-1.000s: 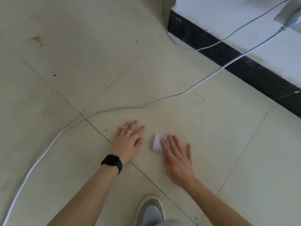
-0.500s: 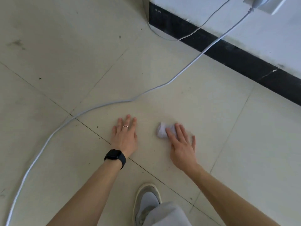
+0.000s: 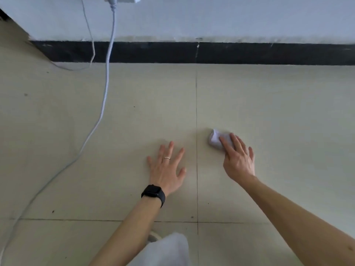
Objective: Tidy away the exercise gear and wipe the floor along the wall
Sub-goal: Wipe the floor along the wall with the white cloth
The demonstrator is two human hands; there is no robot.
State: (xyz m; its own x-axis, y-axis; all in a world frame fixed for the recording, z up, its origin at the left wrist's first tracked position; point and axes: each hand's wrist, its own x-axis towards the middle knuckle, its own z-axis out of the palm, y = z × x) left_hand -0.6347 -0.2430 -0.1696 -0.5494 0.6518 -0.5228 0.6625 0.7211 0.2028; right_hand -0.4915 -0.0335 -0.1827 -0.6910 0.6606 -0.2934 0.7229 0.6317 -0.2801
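- Head view: a person crouches over a pale tiled floor [image 3: 269,104], both bare forearms reaching toward the black skirting board [image 3: 230,53] that runs across the foot of the white wall [image 3: 211,18].
- The right hand [image 3: 239,159] lies well short of the skirting board, fingers straight and close together. Their tips press down on a small crumpled white cloth [image 3: 214,140], and nothing is curled round it.
- The cloth sits on the tile on the skirting-board side of that hand, touching the fingertips. It is just right of a dark grout line [image 3: 196,112] that runs out from the skirting board.
- The left hand [image 3: 166,167] rests flat on the floor left of the grout line, a little farther from the skirting board than the cloth. Its fingers are spread wide and it holds nothing.
- A thin ring [image 3: 167,158] shows on one finger and a black watch [image 3: 153,194] on the wrist.
- A pale cable [image 3: 104,93] drops from a plug [image 3: 112,0] on the wall, crosses the skirting board and trails off leftward over the tiles. A thinner wire [image 3: 93,48] hangs beside it.
- Farthest from the skirting board, at the bottom edge, are a light trouser knee [image 3: 165,250] and the tip of a shoe [image 3: 153,238].
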